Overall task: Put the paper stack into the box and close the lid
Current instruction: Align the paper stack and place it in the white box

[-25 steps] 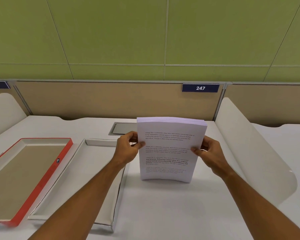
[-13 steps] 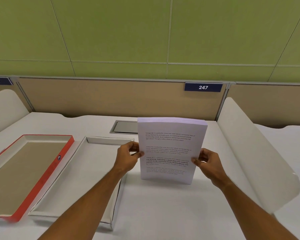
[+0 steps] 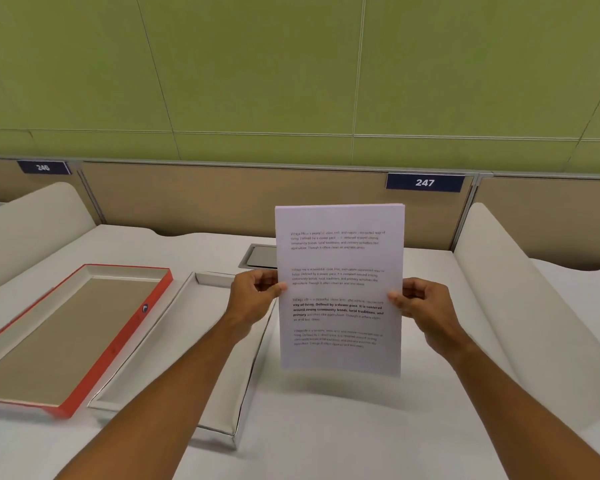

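A white paper stack (image 3: 340, 289) with printed text stands upright in the air over the desk, its lower edge lifted off the surface. My left hand (image 3: 253, 299) grips its left edge and my right hand (image 3: 421, 308) grips its right edge. To the left of the stack lies the open white box (image 3: 160, 344), partly hidden by my left forearm. Further left lies the red-edged lid (image 3: 118, 344), inside up, with a brown inner face.
The white desk (image 3: 326, 427) has curved white side dividers at left (image 3: 32, 220) and right (image 3: 520, 306). A grey cable hatch (image 3: 260, 256) sits behind the stack. A tan partition with number plate 247 (image 3: 425, 182) runs along the back.
Both hands have raised the paper stack off the desk, where its lower edge rested before. The view has shifted slightly to the right.
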The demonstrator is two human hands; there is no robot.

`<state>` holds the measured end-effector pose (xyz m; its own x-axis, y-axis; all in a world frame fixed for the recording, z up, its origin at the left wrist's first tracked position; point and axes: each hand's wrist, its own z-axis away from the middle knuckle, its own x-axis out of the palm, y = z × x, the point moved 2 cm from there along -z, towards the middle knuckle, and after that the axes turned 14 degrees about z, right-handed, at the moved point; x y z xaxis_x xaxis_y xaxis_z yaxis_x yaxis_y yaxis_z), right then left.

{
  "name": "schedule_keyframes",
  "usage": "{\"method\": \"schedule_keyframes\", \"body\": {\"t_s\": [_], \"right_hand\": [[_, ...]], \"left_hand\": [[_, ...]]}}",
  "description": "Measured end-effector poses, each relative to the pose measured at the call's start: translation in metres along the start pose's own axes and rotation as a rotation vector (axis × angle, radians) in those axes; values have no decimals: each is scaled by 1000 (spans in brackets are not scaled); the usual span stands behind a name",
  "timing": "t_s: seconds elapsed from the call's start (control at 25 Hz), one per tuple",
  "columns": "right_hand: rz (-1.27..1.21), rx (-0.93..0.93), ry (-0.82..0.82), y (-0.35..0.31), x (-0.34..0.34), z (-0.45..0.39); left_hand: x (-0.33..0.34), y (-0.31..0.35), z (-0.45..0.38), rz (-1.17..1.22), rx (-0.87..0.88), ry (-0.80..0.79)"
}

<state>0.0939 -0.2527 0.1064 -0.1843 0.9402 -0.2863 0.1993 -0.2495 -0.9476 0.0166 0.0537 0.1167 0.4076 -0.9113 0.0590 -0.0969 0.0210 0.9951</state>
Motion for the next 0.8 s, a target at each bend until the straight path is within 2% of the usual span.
{"method": "schedule_keyframes", "body": {"t_s": [0.16, 0.32, 0.64, 0.8], "right_hand": [[-88, 18, -43, -25, 21, -14], [-120, 81, -66, -45, 64, -22], [7, 376, 0, -46, 196, -26], [74, 556, 57, -36, 262, -25]], "left_hand": [[-25, 19, -3, 114, -1, 58], [-65, 29, -14, 133, -58, 119], [-178, -1, -66, 0, -309, 90], [-227, -29, -87, -50, -432, 136]]}}
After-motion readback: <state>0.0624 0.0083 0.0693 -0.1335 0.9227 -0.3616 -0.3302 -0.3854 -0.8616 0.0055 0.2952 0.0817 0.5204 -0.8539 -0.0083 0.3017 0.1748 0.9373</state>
